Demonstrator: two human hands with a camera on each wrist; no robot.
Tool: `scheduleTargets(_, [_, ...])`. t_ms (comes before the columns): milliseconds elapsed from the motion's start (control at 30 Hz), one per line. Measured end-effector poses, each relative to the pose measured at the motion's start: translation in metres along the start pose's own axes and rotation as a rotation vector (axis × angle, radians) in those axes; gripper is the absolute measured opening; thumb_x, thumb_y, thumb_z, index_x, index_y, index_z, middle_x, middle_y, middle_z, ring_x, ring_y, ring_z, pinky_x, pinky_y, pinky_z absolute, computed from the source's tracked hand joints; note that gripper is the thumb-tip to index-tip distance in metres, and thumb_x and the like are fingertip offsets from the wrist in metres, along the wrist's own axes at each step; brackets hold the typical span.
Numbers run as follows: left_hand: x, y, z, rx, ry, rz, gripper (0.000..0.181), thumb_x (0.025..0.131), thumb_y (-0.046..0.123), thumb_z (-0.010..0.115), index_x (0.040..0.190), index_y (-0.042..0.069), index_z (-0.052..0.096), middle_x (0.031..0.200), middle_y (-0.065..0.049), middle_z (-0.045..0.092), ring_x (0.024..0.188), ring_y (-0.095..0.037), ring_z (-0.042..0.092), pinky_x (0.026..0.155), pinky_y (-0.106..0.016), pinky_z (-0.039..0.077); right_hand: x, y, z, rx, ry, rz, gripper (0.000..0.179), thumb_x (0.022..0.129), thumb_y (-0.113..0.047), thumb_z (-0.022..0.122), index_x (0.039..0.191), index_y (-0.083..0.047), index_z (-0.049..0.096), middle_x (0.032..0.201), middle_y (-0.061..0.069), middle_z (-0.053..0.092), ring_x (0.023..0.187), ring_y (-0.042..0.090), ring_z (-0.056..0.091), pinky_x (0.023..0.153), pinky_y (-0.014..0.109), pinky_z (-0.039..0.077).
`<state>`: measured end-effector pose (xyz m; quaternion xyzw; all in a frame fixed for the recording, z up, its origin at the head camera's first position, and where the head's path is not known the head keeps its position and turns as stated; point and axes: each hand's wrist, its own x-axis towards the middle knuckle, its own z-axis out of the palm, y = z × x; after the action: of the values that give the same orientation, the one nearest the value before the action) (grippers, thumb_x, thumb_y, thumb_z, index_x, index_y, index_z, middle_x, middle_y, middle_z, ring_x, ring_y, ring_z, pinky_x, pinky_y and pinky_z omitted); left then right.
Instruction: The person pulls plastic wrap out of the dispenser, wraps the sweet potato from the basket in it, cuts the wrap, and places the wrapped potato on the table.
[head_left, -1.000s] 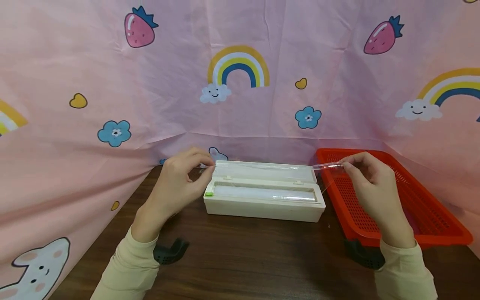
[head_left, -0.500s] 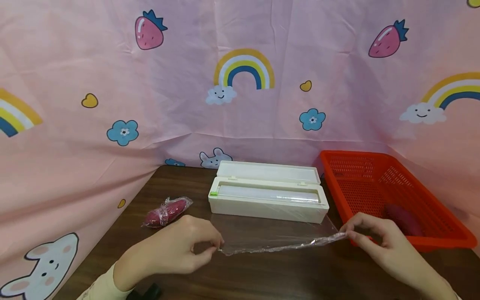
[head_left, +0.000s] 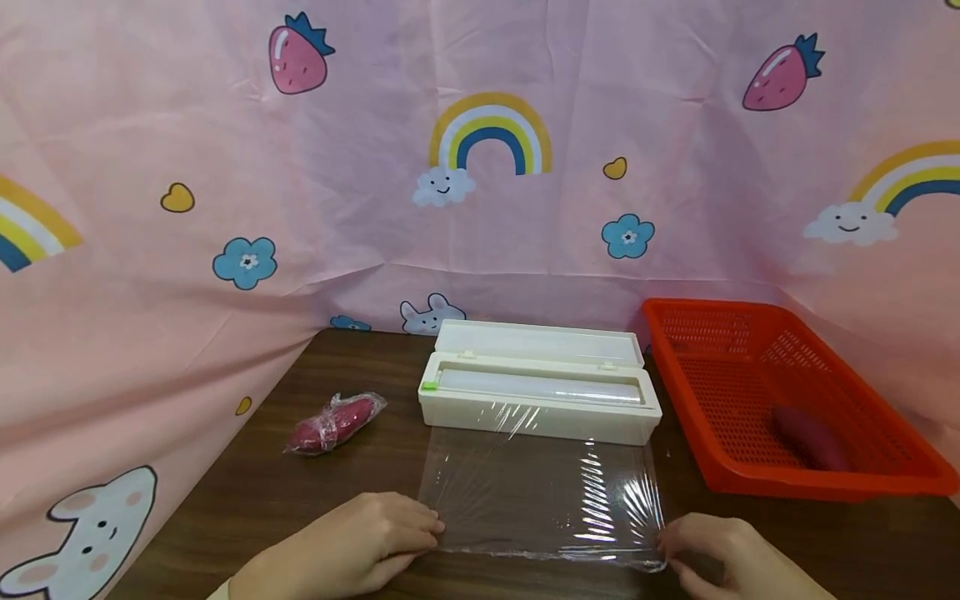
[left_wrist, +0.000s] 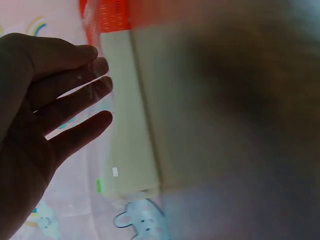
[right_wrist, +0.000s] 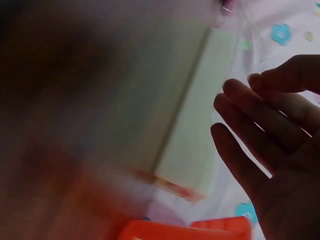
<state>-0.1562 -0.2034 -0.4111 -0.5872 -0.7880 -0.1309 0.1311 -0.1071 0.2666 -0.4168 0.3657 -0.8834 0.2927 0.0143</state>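
The fingers (head_left: 423,523) of the left hand (head_left: 371,542) pinched the near left corner of a clear film sheet (head_left: 596,500); the right hand (head_left: 727,554) pinched its near right corner. The sheet extended over the counter (head_left: 352,358) from a roll (head_left: 540,387) inside an open white box (head_left: 540,365). A film-wrapped red item (head_left: 335,425) lay left of the box; a red basket (head_left: 825,483), to the right, held a dark red item (head_left: 810,437)
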Motion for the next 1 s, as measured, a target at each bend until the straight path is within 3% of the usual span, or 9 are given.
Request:
scheduleTargets(167, [-0.004, -0.005, 0.012, 0.074, -0.015, 0.062, 0.018, 0.095, 0.014, 0.071, 0.111, 0.016, 0.077, 0.12, 0.005, 0.075, 0.115, -0.01, 0.07, 0.093, -0.028, 0.057, -0.001, 0.014, 0.013, -0.137, -0.018, -0.114, 0.025, 0.086, -0.005, 0.077, 0.103, -0.022, 0.073, 0.105, -0.004, 0.074, 0.095, 0.003, 0.067, 0.074, 0.02, 0.057])
scheduleTargets(300, [-0.001, -0.007, 0.017, 0.113, -0.05, 0.082, 0.018, 0.097, 0.015, 0.068, 0.113, 0.015, 0.077, 0.122, 0.004, 0.074, 0.116, -0.011, 0.069, 0.094, -0.028, 0.056, -0.002, 0.019, 0.017, -0.172, -0.054, -0.094, 0.019, 0.088, -0.01, 0.077, 0.097, -0.026, 0.072, 0.106, -0.003, 0.075, 0.096, 0.005, 0.069, 0.074, 0.021, 0.058])
scheduleTargets(400, [0.001, -0.008, 0.017, 0.082, -0.111, 0.038, 0.02, 0.099, 0.017, 0.067, 0.116, 0.015, 0.077, 0.124, 0.003, 0.074, 0.118, -0.012, 0.068, 0.094, -0.028, 0.057, -0.004, 0.02, 0.017, -0.157, -0.101, -0.041, 0.016, 0.091, -0.014, 0.075, 0.098, -0.028, 0.072, 0.109, -0.001, 0.075, 0.099, 0.005, 0.069, 0.075, 0.023, 0.059])
scheduleTargets(600, [-0.002, -0.004, 0.012, -0.133, -0.277, -0.169, 0.045, 0.102, 0.043, 0.06, 0.14, 0.019, 0.063, 0.141, 0.005, 0.063, 0.131, -0.017, 0.061, 0.099, -0.038, 0.056, -0.01, 0.02, 0.016, -0.121, -0.102, 0.017, 0.018, 0.094, -0.021, 0.073, 0.112, -0.026, 0.074, 0.118, 0.002, 0.076, 0.107, 0.004, 0.07, 0.078, 0.02, 0.058])
scheduleTargets(700, [-0.005, -0.005, 0.011, -0.159, -0.289, -0.175, 0.058, 0.099, 0.056, 0.057, 0.144, 0.019, 0.059, 0.145, 0.004, 0.06, 0.134, -0.02, 0.059, 0.101, -0.04, 0.055, -0.011, 0.02, 0.016, -0.116, -0.097, 0.018, 0.022, 0.094, -0.021, 0.073, 0.116, -0.022, 0.074, 0.119, 0.002, 0.076, 0.108, 0.004, 0.07, 0.078, 0.02, 0.058])
scheduleTargets(833, [-0.009, -0.006, 0.012, -0.125, -0.293, -0.157, 0.068, 0.093, 0.067, 0.057, 0.138, 0.017, 0.065, 0.145, 0.0, 0.061, 0.134, -0.022, 0.059, 0.102, -0.041, 0.054, -0.009, 0.018, 0.014, -0.06, -0.12, 0.043, 0.026, 0.095, -0.019, 0.073, 0.12, -0.017, 0.072, 0.116, -0.004, 0.075, 0.104, -0.001, 0.067, 0.078, 0.019, 0.057])
scheduleTargets(933, [-0.012, -0.005, 0.011, -0.149, -0.31, -0.199, 0.074, 0.089, 0.073, 0.056, 0.138, 0.018, 0.065, 0.147, 0.0, 0.059, 0.135, -0.022, 0.058, 0.104, -0.043, 0.053, -0.006, 0.014, 0.01, -0.019, -0.057, 0.005, 0.027, 0.093, -0.01, 0.073, 0.119, -0.016, 0.071, 0.109, -0.007, 0.074, 0.096, -0.002, 0.066, 0.076, 0.018, 0.056])
scheduleTargets(1000, [-0.014, -0.005, 0.011, -0.164, -0.309, -0.219, 0.075, 0.088, 0.074, 0.056, 0.139, 0.019, 0.065, 0.147, 0.001, 0.059, 0.135, -0.021, 0.058, 0.104, -0.043, 0.053, -0.004, 0.008, 0.004, -0.02, 0.035, -0.028, 0.031, 0.089, -0.004, 0.075, 0.116, -0.018, 0.071, 0.105, -0.007, 0.074, 0.091, -0.001, 0.065, 0.076, 0.016, 0.055])
